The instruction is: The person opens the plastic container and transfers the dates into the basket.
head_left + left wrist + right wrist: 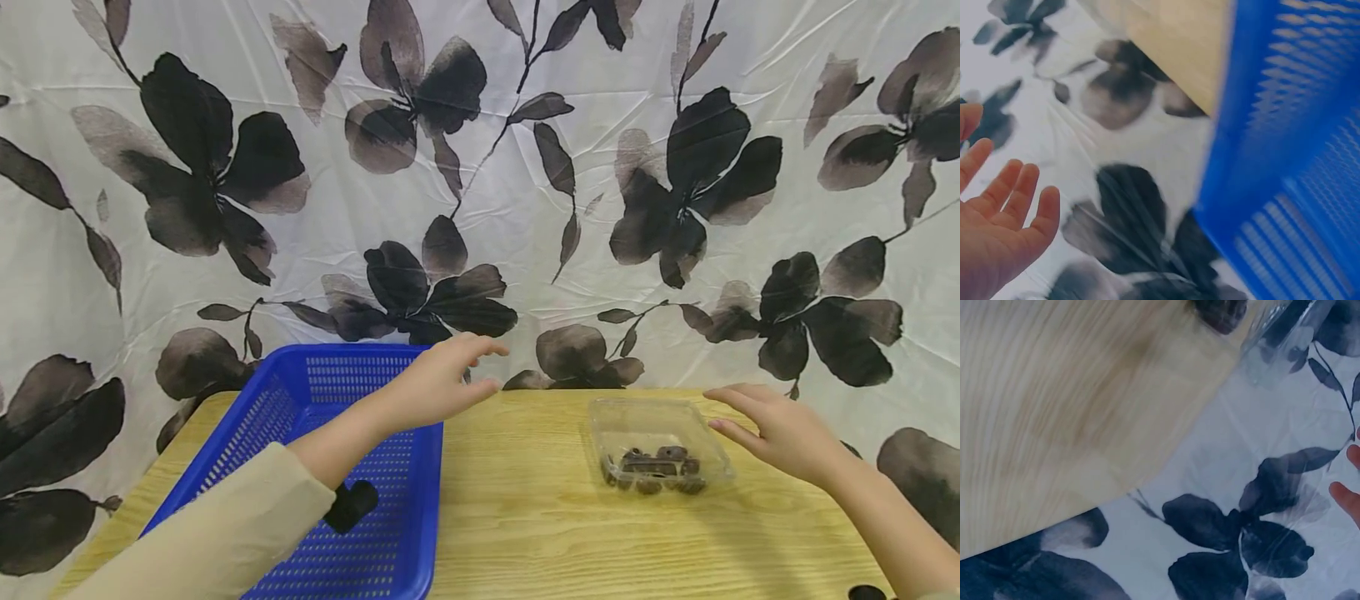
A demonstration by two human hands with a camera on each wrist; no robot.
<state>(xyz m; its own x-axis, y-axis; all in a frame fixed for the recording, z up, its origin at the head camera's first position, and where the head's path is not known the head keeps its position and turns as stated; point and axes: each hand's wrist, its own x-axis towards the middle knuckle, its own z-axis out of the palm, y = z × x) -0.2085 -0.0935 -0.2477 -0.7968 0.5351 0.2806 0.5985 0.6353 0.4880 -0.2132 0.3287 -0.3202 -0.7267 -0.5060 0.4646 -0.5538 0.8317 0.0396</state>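
Observation:
My left hand (442, 379) hangs over the right rim of a blue plastic basket (431, 517), its fingers loosely bent and holding nothing. In the left wrist view, that hand (1004, 231) shows its palm and spread fingers, apart from the basket. A clear plastic box (645, 417) sits on the table with several small dark brown pieces (651, 463) gathered towards its near side; their exact kind is not plain. Close to the box's right side is my right hand (783, 429), fingers extended and nothing held. Only fingertips (1346, 497) of it appear in the right wrist view.
A light wooden table (525, 517) carries the basket on the left and the box on the right. Behind it hangs a white curtain (570, 233) with dark flowers. A black object (351, 506) shows beneath my left sleeve, against the basket.

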